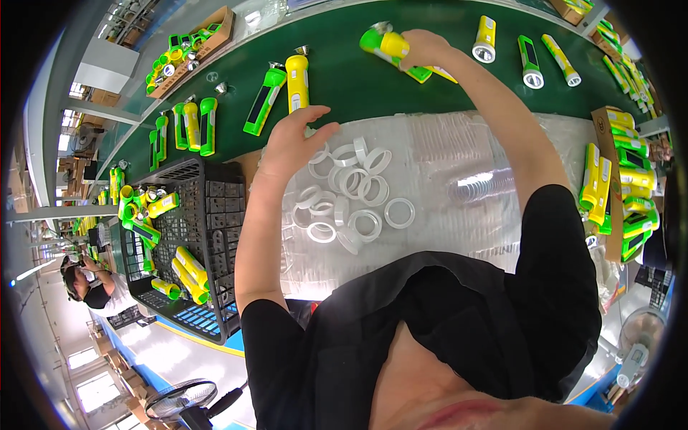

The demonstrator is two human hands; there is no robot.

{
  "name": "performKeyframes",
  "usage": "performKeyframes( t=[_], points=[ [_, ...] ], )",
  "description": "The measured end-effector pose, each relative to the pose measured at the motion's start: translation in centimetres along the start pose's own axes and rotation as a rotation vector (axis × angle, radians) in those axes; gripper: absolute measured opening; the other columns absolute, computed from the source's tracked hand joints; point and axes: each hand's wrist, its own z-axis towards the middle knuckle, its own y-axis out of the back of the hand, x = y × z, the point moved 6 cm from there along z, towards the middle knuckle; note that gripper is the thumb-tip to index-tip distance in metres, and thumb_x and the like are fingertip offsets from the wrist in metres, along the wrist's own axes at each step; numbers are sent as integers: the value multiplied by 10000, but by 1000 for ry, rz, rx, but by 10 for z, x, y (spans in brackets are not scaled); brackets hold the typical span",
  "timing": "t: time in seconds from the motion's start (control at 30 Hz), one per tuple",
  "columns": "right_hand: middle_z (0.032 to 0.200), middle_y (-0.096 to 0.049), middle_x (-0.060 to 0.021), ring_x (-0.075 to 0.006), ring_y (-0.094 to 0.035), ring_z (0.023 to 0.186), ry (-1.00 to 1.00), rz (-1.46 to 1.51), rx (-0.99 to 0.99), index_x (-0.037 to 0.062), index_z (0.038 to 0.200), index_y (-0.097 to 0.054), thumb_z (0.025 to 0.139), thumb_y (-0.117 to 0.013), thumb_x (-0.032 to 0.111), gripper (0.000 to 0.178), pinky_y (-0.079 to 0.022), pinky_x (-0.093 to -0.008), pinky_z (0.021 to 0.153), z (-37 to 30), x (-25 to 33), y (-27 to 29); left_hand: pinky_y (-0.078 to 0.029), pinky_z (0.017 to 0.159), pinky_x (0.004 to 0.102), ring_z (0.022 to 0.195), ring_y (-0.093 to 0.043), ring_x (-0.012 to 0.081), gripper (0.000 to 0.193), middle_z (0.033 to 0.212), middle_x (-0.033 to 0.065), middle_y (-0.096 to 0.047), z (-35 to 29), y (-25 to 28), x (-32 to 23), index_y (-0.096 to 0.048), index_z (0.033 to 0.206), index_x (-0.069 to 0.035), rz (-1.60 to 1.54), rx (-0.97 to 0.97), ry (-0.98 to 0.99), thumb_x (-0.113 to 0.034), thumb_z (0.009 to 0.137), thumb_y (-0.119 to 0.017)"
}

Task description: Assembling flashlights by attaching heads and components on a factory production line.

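My right hand (424, 50) reaches to the far side of the green belt, its fingers closed around a yellow and green flashlight (394, 44). Beneath that hand, more green and yellow casing shows, partly hidden by the fingers. My left hand (295, 136) is held with thumb and fingers apart, holding nothing. Just beyond its fingertips stands a yellow flashlight body (297, 80) with a loose silver reflector at its top, and beside it lies a green one (265, 99) with a dark panel. Several white rings (365, 224) lie heaped on the plastic-covered surface between my arms.
At left is a black crate (215, 208) holding several flashlight bodies. Flashlights with clear lens ends (485, 39) lie on the belt (337, 79) at right. Cardboard boxes (609, 179) of flashlights stand at right and far left. Another person (97, 283) is at far left.
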Motion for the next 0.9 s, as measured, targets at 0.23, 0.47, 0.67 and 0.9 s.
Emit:
performKeyframes(
  t=[0.23,0.47,0.67,0.9],
  points=[
    [1100,-607,-168,-338,-580,1056,339,-6,96,95,1262,-560,641,-770,242,672,-481,-420,885,-122,10,6,-502,813,354,964,-642,298,343,1062,130,-673,-31,-21,-59,-657,1109,-53,-66,123,-174,-265,845,-710],
    [1003,-580,-146,-322,-589,959,324,-93,108,122,1240,-575,645,-757,173,624,-492,-412,821,-175,-3,7,-512,802,386,942,-634,325,324,1094,150,-653,-41,-48,-94,-660,1096,-46,-19,167,-230,-249,845,-696],
    [978,-641,-144,-333,-624,933,343,99,-127,92,1146,-587,669,-770,212,525,-508,-430,787,-209,-8,25,-512,816,374,1017,-635,311,460,1195,159,-627,-32,-67,-109,-599,1217,-37,-97,-45,-284,-324,870,-695],
    [928,-681,-174,-383,-651,862,221,512,-290,95,1206,-521,703,-764,286,591,-522,-433,734,-288,16,24,-510,798,285,1080,-599,198,598,1232,131,-599,-42,-120,-156,-516,1329,6,-842,163,70,-460,958,-560]
  ],
)
